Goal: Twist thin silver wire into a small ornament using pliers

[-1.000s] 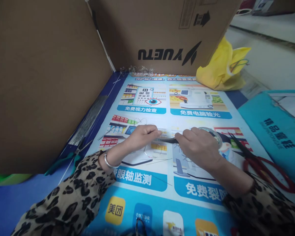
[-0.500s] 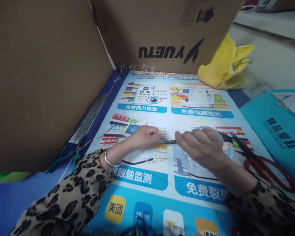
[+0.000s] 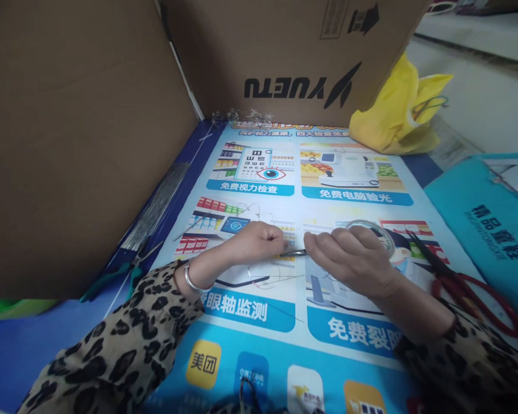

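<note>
My left hand (image 3: 256, 241) is closed in a pinch above the printed sheet, a bangle on its wrist. What lies between its fingertips is too small to make out. My right hand (image 3: 354, 259) is wrapped round a thin dark metal tool with a narrow tip (image 3: 296, 253). That tip reaches across to the left fingertips; the grip end is hidden in the palm, so whether it is pliers or tweezers does not show. Fine looped wire or thread (image 3: 263, 282) hangs below the left hand. Just behind the right knuckles rests a round clear dish-like object (image 3: 388, 236).
Red-handled scissors (image 3: 457, 282) lie by the right forearm, near a turquoise box (image 3: 479, 213). Green-handled pliers (image 3: 132, 273) and a bundle of thin silver wires (image 3: 157, 207) are at the left. Cardboard walls (image 3: 297, 46) enclose the left and back. A yellow bag (image 3: 388, 126) stands back right.
Both hands keep their grips and nearly the same place. The tool's tip has tilted slightly, and the hanging loop below the left hand has shifted a little.
</note>
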Demonstrator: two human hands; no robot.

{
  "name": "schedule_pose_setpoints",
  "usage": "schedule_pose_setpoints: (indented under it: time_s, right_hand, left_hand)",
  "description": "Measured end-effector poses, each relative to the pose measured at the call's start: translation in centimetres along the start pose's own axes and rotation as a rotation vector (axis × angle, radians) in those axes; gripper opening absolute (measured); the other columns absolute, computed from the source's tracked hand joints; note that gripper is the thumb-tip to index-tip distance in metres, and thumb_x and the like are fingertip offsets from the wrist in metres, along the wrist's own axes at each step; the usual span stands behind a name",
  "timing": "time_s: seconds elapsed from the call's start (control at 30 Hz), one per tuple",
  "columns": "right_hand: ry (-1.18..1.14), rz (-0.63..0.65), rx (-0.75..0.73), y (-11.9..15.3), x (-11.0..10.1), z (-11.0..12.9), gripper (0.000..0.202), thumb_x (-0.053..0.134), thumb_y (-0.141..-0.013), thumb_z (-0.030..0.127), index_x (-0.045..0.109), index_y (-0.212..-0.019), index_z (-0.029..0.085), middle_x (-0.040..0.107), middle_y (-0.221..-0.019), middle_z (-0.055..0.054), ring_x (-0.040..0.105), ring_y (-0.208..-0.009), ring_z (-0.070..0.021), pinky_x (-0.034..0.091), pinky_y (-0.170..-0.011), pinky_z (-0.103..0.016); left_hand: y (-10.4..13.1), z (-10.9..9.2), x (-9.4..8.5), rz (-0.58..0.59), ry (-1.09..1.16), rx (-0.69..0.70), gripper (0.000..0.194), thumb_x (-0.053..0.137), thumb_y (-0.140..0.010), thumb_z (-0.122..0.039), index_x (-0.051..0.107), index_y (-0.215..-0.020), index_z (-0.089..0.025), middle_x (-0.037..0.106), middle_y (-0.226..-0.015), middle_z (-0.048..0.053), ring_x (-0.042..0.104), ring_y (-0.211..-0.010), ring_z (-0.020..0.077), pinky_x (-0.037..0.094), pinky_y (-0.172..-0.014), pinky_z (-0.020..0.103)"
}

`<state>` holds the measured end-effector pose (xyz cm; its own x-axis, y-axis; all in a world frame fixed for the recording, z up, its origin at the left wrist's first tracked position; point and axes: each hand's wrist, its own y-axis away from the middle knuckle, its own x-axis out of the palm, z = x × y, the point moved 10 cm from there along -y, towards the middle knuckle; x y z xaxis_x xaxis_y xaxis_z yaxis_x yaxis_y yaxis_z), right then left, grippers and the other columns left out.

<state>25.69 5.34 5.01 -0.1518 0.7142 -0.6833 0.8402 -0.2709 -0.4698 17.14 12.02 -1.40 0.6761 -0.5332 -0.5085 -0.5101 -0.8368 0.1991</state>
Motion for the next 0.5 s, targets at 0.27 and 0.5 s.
schedule_pose_setpoints:
  time_s: [0.27,0.5]
  right_hand:
    - [-0.028,-0.014,-0.011,-0.60,-0.30,0.43,0.020,0.048,-0.086,0.013,0.061,-0.087,0.027,0.060,-0.070,0.003,0.042,-0.068,-0.0145,0.027,-0.066,-0.032]
    - [0.016,-0.019,-0.027,-0.51,-0.18,0.76,0.016,0.050,-0.085,0.015,0.062,-0.086,0.026,0.057,-0.066,0.002,0.040,-0.065,-0.0138,0.026,-0.062,-0.033]
  left_hand:
    - [-0.07,0.24,0.47,0.028,0.003,-0.020,0.026,0.045,-0.074,-0.029,0.039,-0.052,-0.016,0.032,-0.052,-0.005,0.028,-0.051,0.0066,0.023,-0.046,0.020]
    - [-0.11,0.34,0.54,0.037,-0.004,-0.009,0.026,0.044,-0.074,-0.029,0.040,-0.053,-0.016,0.033,-0.053,-0.004,0.030,-0.052,0.0069,0.024,-0.046,0.021]
